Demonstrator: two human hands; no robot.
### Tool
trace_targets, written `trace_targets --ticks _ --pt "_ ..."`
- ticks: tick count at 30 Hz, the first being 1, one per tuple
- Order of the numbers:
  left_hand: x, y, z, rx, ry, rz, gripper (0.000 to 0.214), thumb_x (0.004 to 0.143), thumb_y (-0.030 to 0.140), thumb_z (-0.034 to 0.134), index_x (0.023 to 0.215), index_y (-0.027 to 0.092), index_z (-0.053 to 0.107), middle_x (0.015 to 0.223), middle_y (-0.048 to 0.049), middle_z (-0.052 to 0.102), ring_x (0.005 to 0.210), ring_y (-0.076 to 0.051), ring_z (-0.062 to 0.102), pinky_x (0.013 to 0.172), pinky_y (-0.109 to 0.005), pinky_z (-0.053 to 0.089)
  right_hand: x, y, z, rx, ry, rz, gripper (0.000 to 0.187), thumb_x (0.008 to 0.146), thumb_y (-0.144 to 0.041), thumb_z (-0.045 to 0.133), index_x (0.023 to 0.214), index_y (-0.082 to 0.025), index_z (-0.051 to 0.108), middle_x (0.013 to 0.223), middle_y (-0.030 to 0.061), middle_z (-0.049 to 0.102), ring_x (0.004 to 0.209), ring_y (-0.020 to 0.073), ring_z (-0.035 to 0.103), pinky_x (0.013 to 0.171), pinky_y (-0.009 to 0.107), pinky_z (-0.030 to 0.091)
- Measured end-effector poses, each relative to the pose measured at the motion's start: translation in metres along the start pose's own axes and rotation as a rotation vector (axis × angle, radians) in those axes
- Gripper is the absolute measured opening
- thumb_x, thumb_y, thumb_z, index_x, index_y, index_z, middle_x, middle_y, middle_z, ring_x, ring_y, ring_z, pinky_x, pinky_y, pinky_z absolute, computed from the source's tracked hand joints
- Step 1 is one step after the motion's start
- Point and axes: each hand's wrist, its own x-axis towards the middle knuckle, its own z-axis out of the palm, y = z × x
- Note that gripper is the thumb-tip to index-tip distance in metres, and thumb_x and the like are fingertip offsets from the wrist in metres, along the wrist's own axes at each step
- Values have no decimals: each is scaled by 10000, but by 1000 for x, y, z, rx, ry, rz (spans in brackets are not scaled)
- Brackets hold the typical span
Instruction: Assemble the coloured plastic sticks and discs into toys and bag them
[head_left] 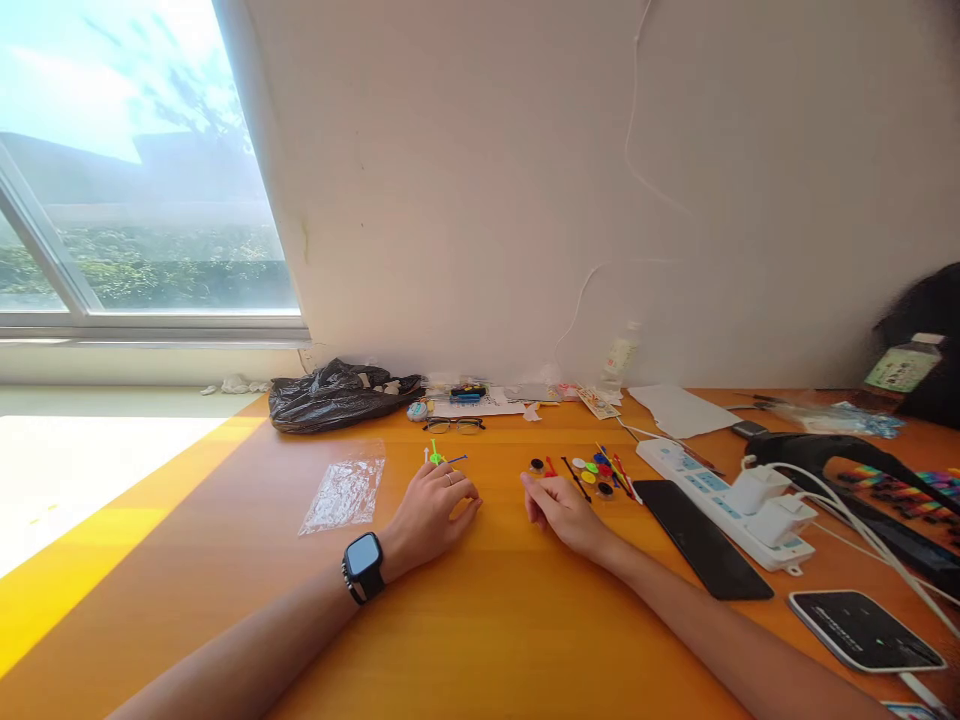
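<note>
My left hand (pixel 433 512), with a ring and a smartwatch (pixel 364 555) at the wrist, rests on the wooden table, its fingers bent and the thumb apart. Just beyond its knuckles lies a small bright green disc (pixel 436 459) with green, white and blue sticks around it; whether the fingers touch it is hidden. My right hand (pixel 568 515) is curled, thumb laid along the folded fingers; anything inside is hidden. Behind it lie a black round piece (pixel 537 466), a black stick (pixel 577 478) and several coloured discs and sticks, including a yellow disc (pixel 589 478).
A clear plastic bag (pixel 343 494) lies left of my left hand. Toward the wall are a black plastic bag (pixel 337 395) and eyeglasses (pixel 454 426). On the right are a dark phone (pixel 697 540), a power strip (pixel 701 488) with chargers and cables, and a white-edged device (pixel 866 630).
</note>
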Motion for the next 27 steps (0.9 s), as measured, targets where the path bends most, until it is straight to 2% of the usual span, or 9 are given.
trace_targets --ticks 5,10,15,19,22,27 --pt "-1 -4 -1 49 -34 -68 152 993 207 576 870 232 660 978 -54 704 925 -243 593 866 -423 438 -4 -6 -1 -214 -30 -93 639 1082 -600 380 607 -202 535 578 -3 540 570 159 505 613 305 336" --pt "-2 -11 5 38 -2 -142 61 964 237 623 996 241 675 1130 -89 680 1077 -285 585 937 -457 462 -10 -17 -1 -480 -134 -220 522 1056 -471 497 614 -199 436 588 -12 506 579 145 436 594 308 243" --pt "-4 -12 5 30 11 -191 373 991 359 636 1355 296 588 1454 -107 561 1355 -340 467 1108 -536 411 -13 -22 -1 -520 -149 -210 450 1023 -418 552 638 -201 461 635 0 563 606 150 465 602 297 268" --pt "-7 -17 7 16 -30 -275 370 1047 492 548 1373 321 580 1439 -106 568 1388 -347 459 1116 -556 398 -14 -23 0 -530 -143 -195 364 1013 -394 570 703 -206 538 706 12 621 645 162 522 616 291 304" --pt "-7 -21 9 16 -59 -344 363 1058 521 516 1327 294 603 1352 -114 612 1354 -344 498 1090 -541 411 -12 -22 -1 -610 -66 -189 261 1007 -381 588 805 -217 610 765 18 662 686 178 572 643 299 340" --pt "-3 -24 6 89 -52 -414 317 1051 503 540 1229 256 628 1252 -113 658 1255 -351 558 1042 -545 416 -4 -18 -17 -863 226 -148 156 1001 -348 598 1044 -212 662 1032 87 704 934 249 645 791 341 425"
